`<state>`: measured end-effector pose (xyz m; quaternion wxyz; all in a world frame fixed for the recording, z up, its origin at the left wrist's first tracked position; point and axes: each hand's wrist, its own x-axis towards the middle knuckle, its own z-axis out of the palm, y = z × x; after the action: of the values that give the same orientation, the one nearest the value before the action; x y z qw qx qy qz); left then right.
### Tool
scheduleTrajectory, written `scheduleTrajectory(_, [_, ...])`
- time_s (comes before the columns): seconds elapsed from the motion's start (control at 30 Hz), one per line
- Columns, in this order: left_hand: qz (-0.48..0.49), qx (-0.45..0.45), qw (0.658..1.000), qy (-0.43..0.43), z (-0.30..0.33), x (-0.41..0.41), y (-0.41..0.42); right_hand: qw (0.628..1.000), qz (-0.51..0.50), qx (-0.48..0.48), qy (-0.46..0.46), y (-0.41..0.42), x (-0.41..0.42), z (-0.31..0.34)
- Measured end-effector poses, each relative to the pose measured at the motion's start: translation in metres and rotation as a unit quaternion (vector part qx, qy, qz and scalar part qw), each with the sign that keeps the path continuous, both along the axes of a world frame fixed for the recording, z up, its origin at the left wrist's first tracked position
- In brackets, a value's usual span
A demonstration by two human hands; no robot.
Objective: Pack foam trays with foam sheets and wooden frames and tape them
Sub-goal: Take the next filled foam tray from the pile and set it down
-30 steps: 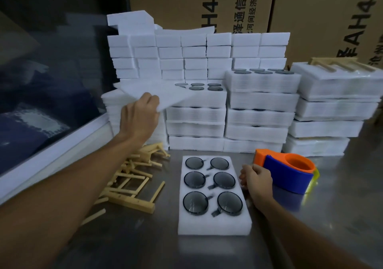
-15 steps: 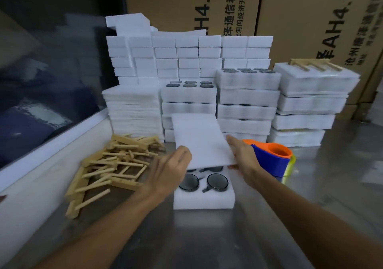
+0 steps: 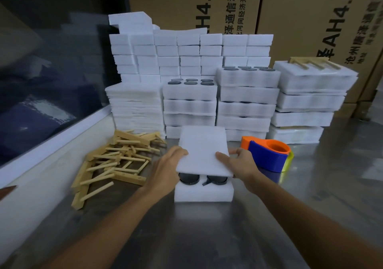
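A white foam tray (image 3: 204,193) with dark round discs in its pockets lies on the steel table in front of me. A thin white foam sheet (image 3: 204,150) covers most of its top; two discs still show at the near edge. My left hand (image 3: 165,169) holds the sheet's left edge and my right hand (image 3: 238,163) pinches its right edge, thumb on top. A loose pile of wooden frames (image 3: 116,159) lies to the left.
An orange and blue tape dispenser (image 3: 268,154) sits just right of my right hand. A stack of foam sheets (image 3: 136,107) and stacks of filled trays (image 3: 246,101) stand behind. Taped packs topped by a wooden frame (image 3: 310,62) are at the right. Cardboard boxes rise behind.
My left hand brought a foam sheet from the stack at the left down to the tray. My right hand took its other edge, and the sheet now sits lower over the tray.
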<state>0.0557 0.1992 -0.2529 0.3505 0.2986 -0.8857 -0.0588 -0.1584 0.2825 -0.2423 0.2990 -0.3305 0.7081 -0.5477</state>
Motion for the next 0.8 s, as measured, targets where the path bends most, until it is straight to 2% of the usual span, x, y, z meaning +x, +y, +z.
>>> scheduleTrajectory(0.1, [0.0, 0.05, 0.999, 0.015, -0.007, 0.005, -0.01, 1.0, 0.019, 0.019, 0.009, 0.002, 0.0, -0.002])
scheduleTrajectory(0.2, [0.043, 0.148, 0.986, 0.061, -0.012, 0.007, -0.015, 0.999, 0.026, 0.027, 0.023, 0.003, -0.001, -0.004])
scheduleTrajectory(0.3, [0.052, 0.295, 0.946, 0.121, -0.01, 0.0, -0.013, 0.997, 0.01, 0.034, 0.07, 0.003, 0.0, -0.006])
scheduleTrajectory(0.37, [0.045, 0.354, 0.924, 0.139, -0.009, -0.005, -0.009, 0.991, -0.005, 0.042, 0.124, 0.003, 0.001, -0.008])
scheduleTrajectory(0.47, [0.048, 0.37, 0.914, 0.16, -0.012, -0.01, -0.007, 0.986, 0.003, 0.059, 0.159, 0.005, -0.001, -0.009])
scheduleTrajectory(0.6, [0.061, 0.376, 0.907, 0.178, -0.017, -0.013, -0.009, 0.991, 0.056, 0.041, 0.116, 0.009, -0.001, -0.009])
scheduleTrajectory(0.73, [0.071, 0.375, 0.911, 0.156, -0.013, -0.019, -0.015, 0.969, 0.113, 0.046, 0.215, -0.001, 0.005, -0.004])
scheduleTrajectory(0.8, [0.071, 0.381, 0.913, 0.126, -0.008, -0.023, -0.019, 0.963, 0.121, 0.065, 0.23, -0.009, 0.009, -0.001])
